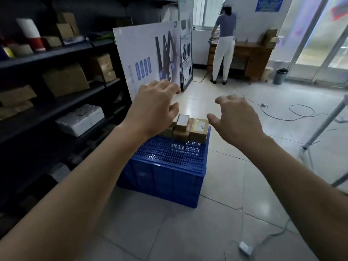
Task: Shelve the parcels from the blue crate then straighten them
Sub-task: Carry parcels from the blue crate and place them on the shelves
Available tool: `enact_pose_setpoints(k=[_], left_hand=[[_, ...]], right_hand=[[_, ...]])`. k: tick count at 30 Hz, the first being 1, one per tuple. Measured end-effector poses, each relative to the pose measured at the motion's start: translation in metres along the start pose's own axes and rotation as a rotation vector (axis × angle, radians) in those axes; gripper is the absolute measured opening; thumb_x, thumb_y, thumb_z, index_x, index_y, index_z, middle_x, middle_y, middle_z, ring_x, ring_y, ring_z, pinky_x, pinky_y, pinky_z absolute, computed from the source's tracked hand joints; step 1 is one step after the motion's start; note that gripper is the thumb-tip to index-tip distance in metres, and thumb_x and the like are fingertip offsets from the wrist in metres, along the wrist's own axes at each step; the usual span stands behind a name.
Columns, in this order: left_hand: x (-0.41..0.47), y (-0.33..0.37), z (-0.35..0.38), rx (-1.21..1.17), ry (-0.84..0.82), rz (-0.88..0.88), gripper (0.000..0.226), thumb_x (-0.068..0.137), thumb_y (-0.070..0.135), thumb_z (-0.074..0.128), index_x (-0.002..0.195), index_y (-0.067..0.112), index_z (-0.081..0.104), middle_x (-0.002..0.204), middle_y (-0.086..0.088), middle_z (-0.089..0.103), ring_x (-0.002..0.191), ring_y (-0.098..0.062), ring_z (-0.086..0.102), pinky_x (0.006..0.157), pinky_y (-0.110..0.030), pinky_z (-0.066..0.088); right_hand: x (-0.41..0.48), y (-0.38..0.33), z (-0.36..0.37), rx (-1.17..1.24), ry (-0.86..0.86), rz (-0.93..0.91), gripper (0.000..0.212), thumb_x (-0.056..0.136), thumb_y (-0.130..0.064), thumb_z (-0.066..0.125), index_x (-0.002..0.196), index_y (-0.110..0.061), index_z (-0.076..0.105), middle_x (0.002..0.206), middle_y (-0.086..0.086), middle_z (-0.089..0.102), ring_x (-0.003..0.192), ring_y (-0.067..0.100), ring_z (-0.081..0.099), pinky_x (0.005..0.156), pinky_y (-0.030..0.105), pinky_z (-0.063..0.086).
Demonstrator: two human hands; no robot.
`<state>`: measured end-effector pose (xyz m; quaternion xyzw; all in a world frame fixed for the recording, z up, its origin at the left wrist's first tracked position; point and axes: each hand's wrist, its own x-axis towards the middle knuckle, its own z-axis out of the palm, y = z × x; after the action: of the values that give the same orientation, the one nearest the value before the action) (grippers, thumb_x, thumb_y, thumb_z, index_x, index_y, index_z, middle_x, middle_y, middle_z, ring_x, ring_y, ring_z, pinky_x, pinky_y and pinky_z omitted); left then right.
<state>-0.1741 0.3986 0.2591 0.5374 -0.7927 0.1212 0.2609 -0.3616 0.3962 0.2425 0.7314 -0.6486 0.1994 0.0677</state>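
Observation:
A blue crate (163, 172) stands upside down on the tiled floor, its slatted base facing up. Several small brown cardboard parcels (197, 131) with white labels are piled on its far end. My left hand (154, 108) hovers above the pile's left side, fingers spread and empty. My right hand (237, 121) hangs to the right of the pile, fingers curled apart, holding nothing. Neither hand touches a parcel. A dark shelving unit (56, 53) runs along the left, holding cardboard boxes and a white wrapped parcel (81, 119).
A large white printed box (146, 59) stands on the floor beyond the crate. A person (224, 44) stands at a wooden desk in the back. Cables (299, 113) lie on the floor to the right, with a metal stand leg (320, 127) and a white adapter (244, 247).

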Motion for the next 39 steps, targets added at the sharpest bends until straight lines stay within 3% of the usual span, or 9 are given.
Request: enact_pose_setpoints(k=[10,15,18,25,30,33,36,38,39], left_hand=[[0.147,-0.104,0.153,-0.173,-0.111,-0.204,0.026,0.092,0.018,0.054,0.117,0.012,0.060,0.113,-0.007,0.062,0.103,-0.025,0.056,0.096,-0.043,0.043],[0.194,-0.155,0.235,-0.384,-0.135,-0.400,0.019,0.092,0.014,0.056,0.110,0.010,0.062,0.106,-0.008,0.061,0.094,-0.018,0.056,0.081,-0.026,0.043],[0.212,-0.187,0.283,-0.404,-0.230,-0.485,0.022,0.092,0.017,0.056,0.113,0.011,0.061,0.107,-0.007,0.059,0.094,-0.019,0.055,0.081,-0.030,0.045],[0.254,-0.261,0.406,-0.511,-0.448,-0.627,0.029,0.091,0.019,0.055,0.119,0.012,0.056,0.115,-0.009,0.057,0.094,-0.020,0.052,0.075,-0.030,0.043],[0.269,-0.301,0.493,-0.533,-0.606,-0.709,0.039,0.091,0.019,0.057,0.128,0.014,0.050,0.126,-0.010,0.052,0.094,-0.020,0.050,0.071,-0.031,0.044],[0.278,-0.321,0.536,-0.517,-0.686,-0.717,0.039,0.091,0.017,0.055,0.130,0.013,0.048,0.128,-0.011,0.051,0.095,-0.022,0.051,0.072,-0.032,0.045],[0.287,-0.332,0.573,-0.460,-0.732,-0.698,0.038,0.092,0.014,0.052,0.130,0.011,0.048,0.126,-0.013,0.054,0.099,-0.024,0.053,0.084,-0.036,0.048],[0.292,-0.335,0.596,-0.439,-0.742,-0.682,0.038,0.092,0.012,0.053,0.129,0.009,0.050,0.123,-0.013,0.056,0.098,-0.023,0.053,0.081,-0.035,0.046],[0.294,-0.336,0.606,-0.429,-0.741,-0.670,0.037,0.091,0.012,0.054,0.127,0.008,0.051,0.122,-0.013,0.056,0.096,-0.022,0.052,0.077,-0.033,0.044]], right_hand=[[0.201,0.037,0.137,0.138,-0.183,-0.073,0.044,0.094,-0.032,0.056,0.131,-0.008,0.052,0.128,0.015,0.056,0.116,0.032,0.052,0.095,0.042,0.044],[0.281,0.060,0.206,0.213,-0.294,-0.045,0.048,0.094,-0.032,0.057,0.137,-0.011,0.049,0.136,0.011,0.052,0.120,0.029,0.053,0.097,0.038,0.044],[0.316,0.070,0.252,0.219,-0.420,0.003,0.052,0.094,-0.031,0.057,0.139,-0.010,0.045,0.140,0.013,0.050,0.124,0.029,0.050,0.100,0.039,0.042],[0.379,0.081,0.370,0.389,-0.584,0.236,0.058,0.092,-0.034,0.059,0.141,-0.008,0.043,0.139,0.012,0.052,0.121,0.027,0.052,0.087,0.029,0.037],[0.416,0.095,0.459,0.619,-0.667,0.569,0.057,0.094,-0.029,0.059,0.140,-0.004,0.040,0.140,0.013,0.049,0.120,0.029,0.051,0.101,0.043,0.044],[0.433,0.104,0.503,0.703,-0.696,0.711,0.050,0.096,-0.026,0.056,0.138,-0.002,0.041,0.125,0.011,0.055,0.107,0.025,0.055,0.084,0.037,0.049],[0.445,0.111,0.538,0.751,-0.680,0.776,0.037,0.097,-0.022,0.051,0.126,0.000,0.050,0.100,0.007,0.057,0.077,0.015,0.052,0.058,0.025,0.039],[0.450,0.117,0.561,0.775,-0.676,0.812,0.031,0.097,-0.025,0.049,0.124,-0.009,0.049,0.096,0.003,0.055,0.074,0.013,0.049,0.054,0.023,0.036],[0.451,0.120,0.571,0.799,-0.675,0.830,0.042,0.097,-0.026,0.049,0.132,-0.003,0.045,0.101,0.005,0.057,0.079,0.015,0.051,0.055,0.023,0.037]])
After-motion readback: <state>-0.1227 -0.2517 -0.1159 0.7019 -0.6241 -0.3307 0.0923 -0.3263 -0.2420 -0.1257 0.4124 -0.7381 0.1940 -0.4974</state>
